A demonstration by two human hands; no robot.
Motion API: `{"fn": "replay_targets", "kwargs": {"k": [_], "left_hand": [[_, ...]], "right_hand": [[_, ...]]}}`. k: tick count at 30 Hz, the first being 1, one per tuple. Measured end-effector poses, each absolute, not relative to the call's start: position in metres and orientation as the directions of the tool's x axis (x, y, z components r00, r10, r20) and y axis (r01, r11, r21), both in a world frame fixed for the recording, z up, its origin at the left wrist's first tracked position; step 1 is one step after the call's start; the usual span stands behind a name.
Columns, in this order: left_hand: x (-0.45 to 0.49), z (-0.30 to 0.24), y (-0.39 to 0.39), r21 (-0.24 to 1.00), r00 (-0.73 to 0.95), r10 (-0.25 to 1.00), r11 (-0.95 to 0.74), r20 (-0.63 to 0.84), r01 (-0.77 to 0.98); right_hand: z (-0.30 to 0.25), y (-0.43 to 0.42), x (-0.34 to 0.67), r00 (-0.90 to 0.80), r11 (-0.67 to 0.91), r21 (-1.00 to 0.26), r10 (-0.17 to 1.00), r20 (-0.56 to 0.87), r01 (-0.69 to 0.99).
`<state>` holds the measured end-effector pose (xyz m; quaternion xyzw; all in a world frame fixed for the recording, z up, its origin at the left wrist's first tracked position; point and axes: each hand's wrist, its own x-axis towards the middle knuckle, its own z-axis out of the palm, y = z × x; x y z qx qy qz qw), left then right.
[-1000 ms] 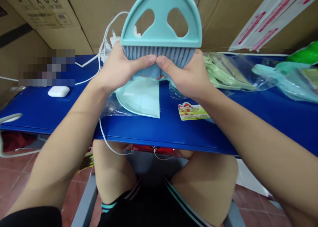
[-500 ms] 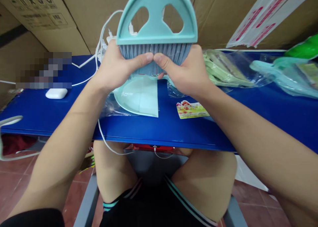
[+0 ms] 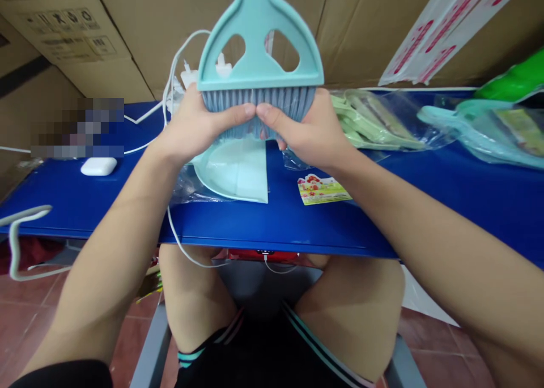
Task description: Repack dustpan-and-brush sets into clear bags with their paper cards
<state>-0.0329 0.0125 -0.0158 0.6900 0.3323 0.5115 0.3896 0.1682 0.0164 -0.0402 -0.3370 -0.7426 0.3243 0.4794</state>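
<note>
A light teal hand brush [image 3: 259, 65] is held upright in front of me, its grey-blue bristles pointing down and its handle cut off by the top of the view. My left hand [image 3: 198, 119] closes on the left side of the bristles, and my right hand [image 3: 304, 124] does so on the right. Both thumbs lie across the front of the bristles, tips almost meeting. Most other fingers are hidden behind the brush. Below it, a pale teal dustpan [image 3: 233, 173] lies on the blue table [image 3: 221, 224], partly covered from view by my left hand and the bristles.
A colourful card [image 3: 321, 190] lies right of the dustpan. Farther right are a bagged green set [image 3: 378, 119] and a bagged teal set [image 3: 476, 124]. A white case [image 3: 98, 166] and white cables are at left. Cardboard boxes [image 3: 340, 31] stand behind the table.
The brush has shifted slightly down and left in view, showing more of its handle. Both hands keep their hold on the bristles. The view itself has moved a little.
</note>
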Motion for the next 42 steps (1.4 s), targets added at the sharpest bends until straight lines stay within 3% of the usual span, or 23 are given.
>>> {"fn": "replay_targets", "kwargs": {"k": [8, 17, 26, 32, 42], "left_hand": [[-0.037, -0.017, 0.016, 0.891, 0.317, 0.868, -0.437, 0.382, 0.124], [-0.047, -0.018, 0.033, 0.759, 0.438, 0.762, -0.608, 0.476, 0.233], [-0.051, -0.017, 0.034, 0.747, 0.465, 0.759, -0.610, 0.456, 0.264], [-0.054, -0.018, 0.037, 0.725, 0.452, 0.765, -0.617, 0.460, 0.306], [-0.050, -0.019, 0.041, 0.687, 0.408, 0.742, -0.660, 0.532, 0.306]], "right_hand": [[-0.046, 0.022, 0.170, -0.354, 0.695, -0.682, 0.712, 0.607, 0.228], [-0.043, 0.026, 0.178, -0.353, 0.623, -0.750, 0.768, 0.534, 0.221], [-0.039, 0.027, 0.178, -0.345, 0.377, -0.921, 0.881, 0.324, 0.097], [-0.035, 0.024, 0.177, -0.250, 0.391, -0.916, 0.899, 0.359, 0.090], [-0.029, 0.021, 0.182, -0.277, 0.432, -0.900, 0.874, 0.400, 0.063]]}}
